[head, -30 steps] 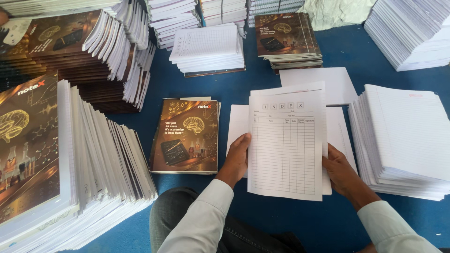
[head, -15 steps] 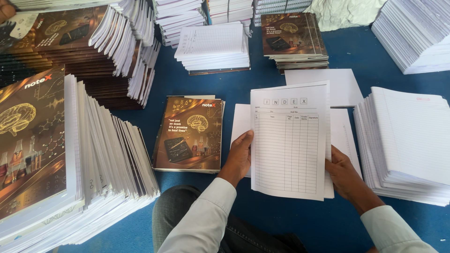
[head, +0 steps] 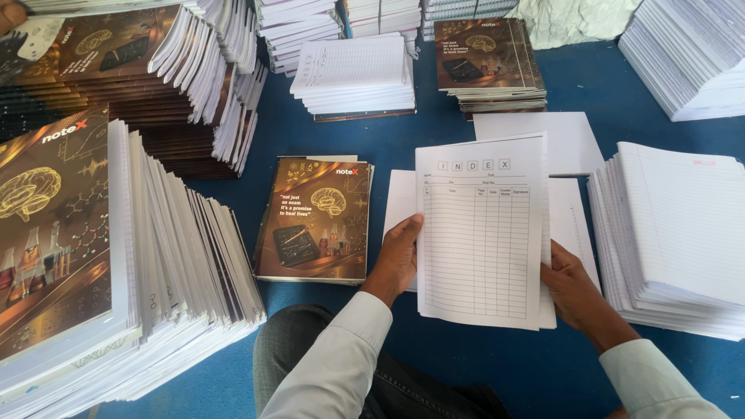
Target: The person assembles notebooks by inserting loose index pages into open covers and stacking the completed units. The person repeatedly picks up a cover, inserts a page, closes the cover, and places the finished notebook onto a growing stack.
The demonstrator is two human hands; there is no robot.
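Left hand (head: pixel 398 258) and right hand (head: pixel 573 289) each pinching a side of the white pages (head: pixel 483 233), brown notebook (head: pixel 314 219) just beside, blue table (head: pixel 388 147)

sleeves: pale grey-white, long, buttoned-shirt cloth | trousers: dark grey-green | hands: bare, no rings or watch visible

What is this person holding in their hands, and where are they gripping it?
A thin bundle of white pages with a ruled table on top. The left hand grips its left edge, the right hand its lower right edge.
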